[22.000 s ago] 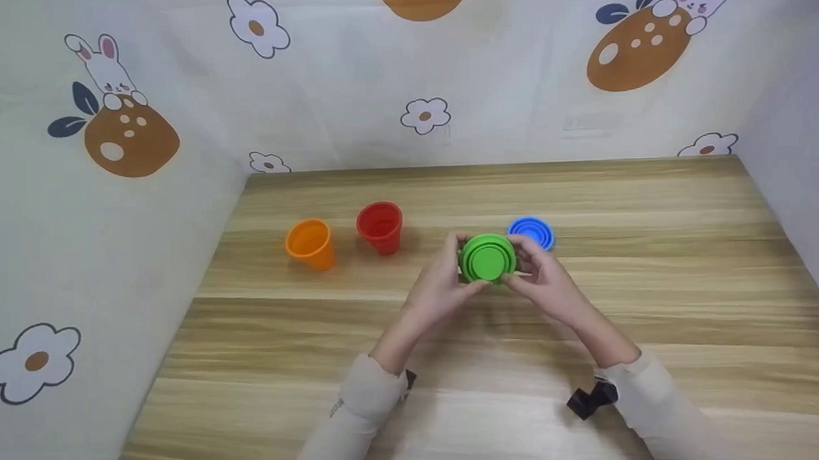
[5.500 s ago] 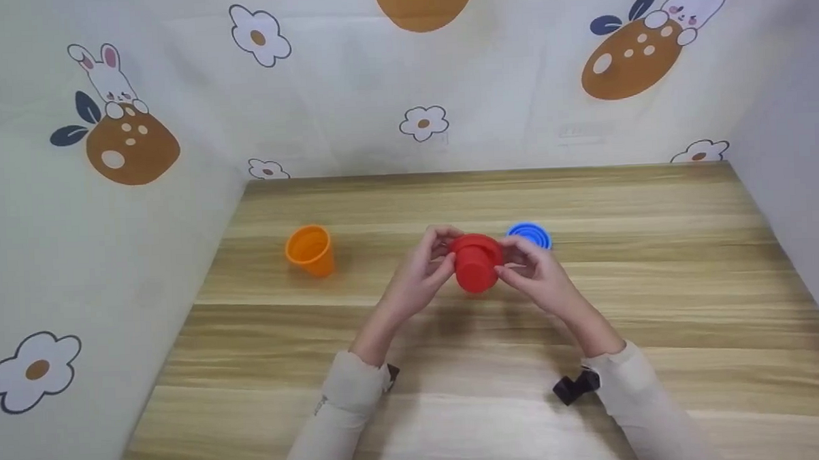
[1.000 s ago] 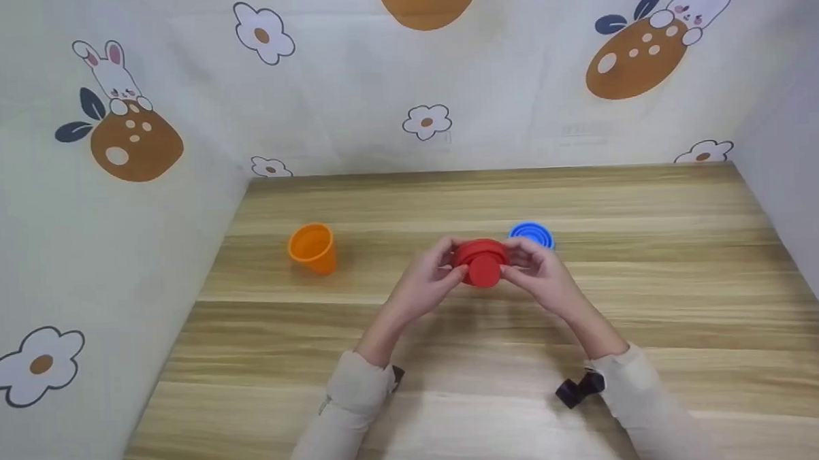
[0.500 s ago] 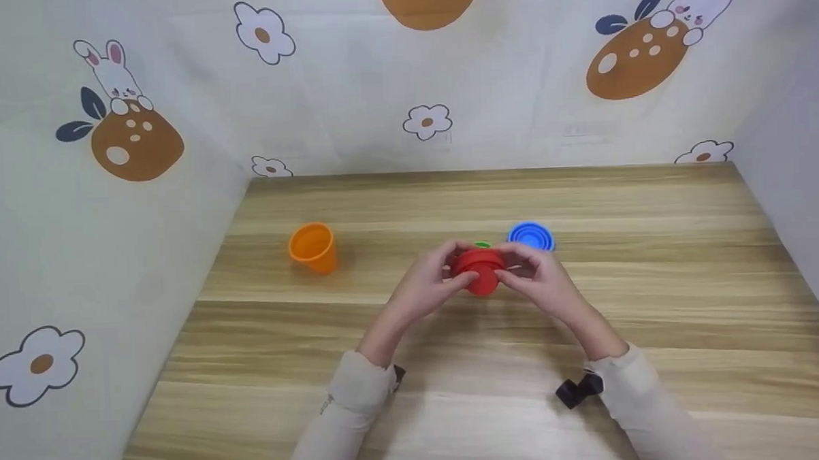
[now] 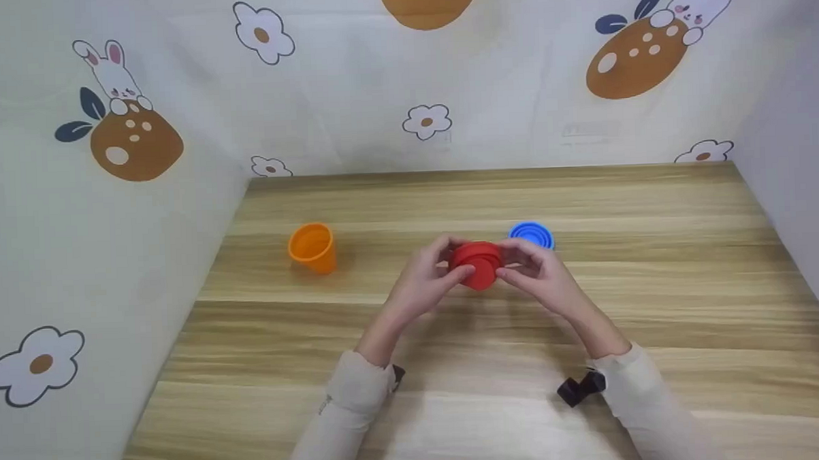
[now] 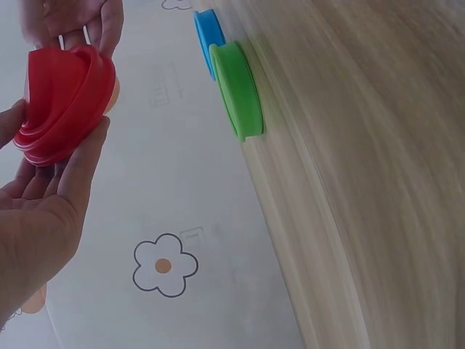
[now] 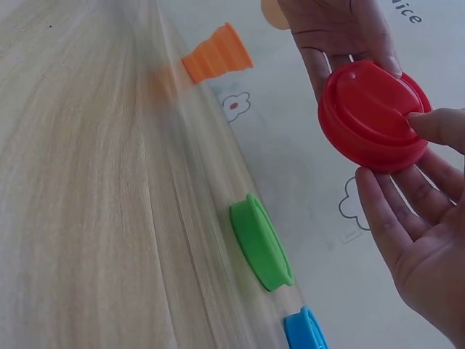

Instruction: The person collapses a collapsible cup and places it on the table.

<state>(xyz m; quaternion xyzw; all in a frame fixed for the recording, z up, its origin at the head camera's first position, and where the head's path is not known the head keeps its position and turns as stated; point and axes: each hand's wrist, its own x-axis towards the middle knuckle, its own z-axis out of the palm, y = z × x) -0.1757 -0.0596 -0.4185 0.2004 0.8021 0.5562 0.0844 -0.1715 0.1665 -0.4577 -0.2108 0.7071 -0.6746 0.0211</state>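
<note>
Head view: red cup (image 5: 482, 274) a little right of centre, held clear of the wooden table (image 5: 250, 358), tilted so its round base faces the camera. Walls partly folded into one another; in the left wrist view, at upper left, the folds look uneven and skewed.

Left hand (image 5: 425, 277) on the cup's left side, fingers curled behind the rim, thumb against the base; grip firm enough to hold, gap only as wide as the cup. Right hand (image 5: 547, 274) mirrors it from the right, thumb and fingers pinching the rim and side.

Orange cup (image 5: 313, 249) stands extended, mouth up, left of centre, well apart from both hands. Blue cup (image 5: 531, 234), folded flat, lies just beyond the right fingers. Green cup (image 6: 240, 91), also flat, shows upper middle in the left wrist view, near the blue one; hands hide it in the head view. Pale wall covering (image 5: 350, 89) with printed flowers across the top.
</note>
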